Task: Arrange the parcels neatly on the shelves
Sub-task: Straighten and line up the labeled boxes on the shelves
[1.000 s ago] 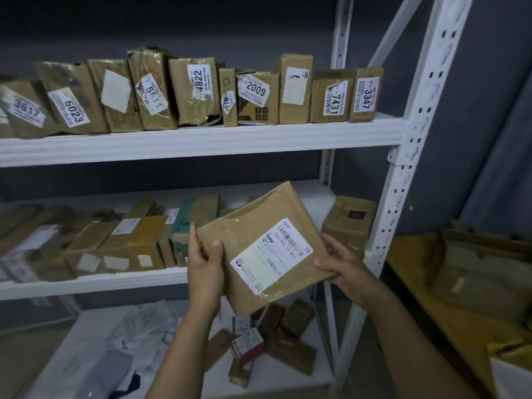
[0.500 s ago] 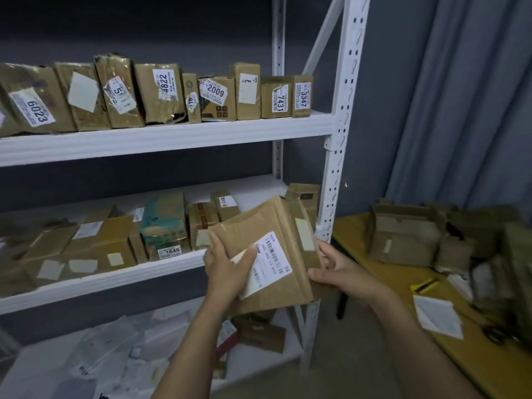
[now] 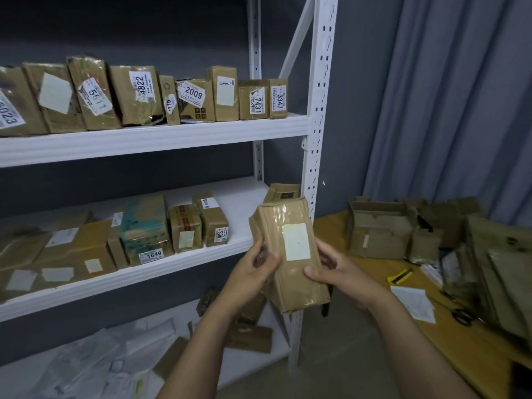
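At centre frame a brown taped parcel [image 3: 288, 220] with a blank white label is held upright in front of the rack's right post [image 3: 319, 139]. The left grip [image 3: 253, 272] closes on its left edge and the right grip [image 3: 336, 272] on its right edge, thumb across the front. The upper shelf [image 3: 155, 139] carries a row of upright numbered parcels [image 3: 138, 96]. The middle shelf [image 3: 172, 263] holds boxes [image 3: 144, 226] at its left and centre, and the bottom shelf [image 3: 276, 352] holds plastic mailers [image 3: 86, 367] and a few brown packs [image 3: 250, 338]. At right, an open carton [image 3: 380, 234] stands on the wooden surface [image 3: 426, 338], its inside hidden.
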A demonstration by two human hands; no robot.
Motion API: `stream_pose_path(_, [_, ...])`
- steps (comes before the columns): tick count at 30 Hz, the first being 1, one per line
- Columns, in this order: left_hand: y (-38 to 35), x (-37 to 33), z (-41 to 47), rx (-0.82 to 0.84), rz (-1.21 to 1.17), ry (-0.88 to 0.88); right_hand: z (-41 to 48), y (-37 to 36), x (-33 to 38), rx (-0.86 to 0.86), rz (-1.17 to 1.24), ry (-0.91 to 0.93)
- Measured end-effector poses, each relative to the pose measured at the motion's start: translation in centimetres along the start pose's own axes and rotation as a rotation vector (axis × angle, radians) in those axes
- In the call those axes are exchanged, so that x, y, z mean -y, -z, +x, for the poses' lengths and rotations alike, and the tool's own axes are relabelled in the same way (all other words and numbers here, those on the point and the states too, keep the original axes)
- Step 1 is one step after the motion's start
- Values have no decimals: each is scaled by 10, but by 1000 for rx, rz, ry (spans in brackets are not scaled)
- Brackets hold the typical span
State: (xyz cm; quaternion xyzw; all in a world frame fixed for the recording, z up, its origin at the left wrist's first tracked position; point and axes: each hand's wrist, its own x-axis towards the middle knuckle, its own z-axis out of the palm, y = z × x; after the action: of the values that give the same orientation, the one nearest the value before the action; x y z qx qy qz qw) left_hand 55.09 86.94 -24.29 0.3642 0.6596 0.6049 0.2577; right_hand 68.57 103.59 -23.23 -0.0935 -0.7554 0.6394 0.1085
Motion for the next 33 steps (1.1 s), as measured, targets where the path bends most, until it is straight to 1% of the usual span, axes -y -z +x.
stream_pose_path(5, [2,-6,0,-44,103,-49,14,0,4,-69,-12,10])
stream_pose_path(8, [6,-3,5,-64,127,-64,27,-1,8,-120,-67,100])
stream_pose_path(12, [9,-2,19,-193,160,-107,52,-2,16,-121,-134,178])
stream_pose_path(15, [14,0,37,-291,210,-147,87,5,16,-104,-130,205])
stream_pose_path(19, [22,10,74,-364,221,-95,138,16,12,-63,-181,210])
stream_pose_path(22, [25,20,104,-422,281,-55,173,24,5,-7,-212,182])
stream_pose_path(25, [28,36,131,-497,354,19,209,30,-7,26,-300,151])
stream_pose_path(29, [34,49,152,-534,576,45,248,34,-22,86,-429,153])
stream_pose_path(31, [46,52,158,-550,753,53,263,36,-27,110,-498,172])
stream_pose_path(33, [63,58,162,-605,970,59,278,39,-32,122,-504,196])
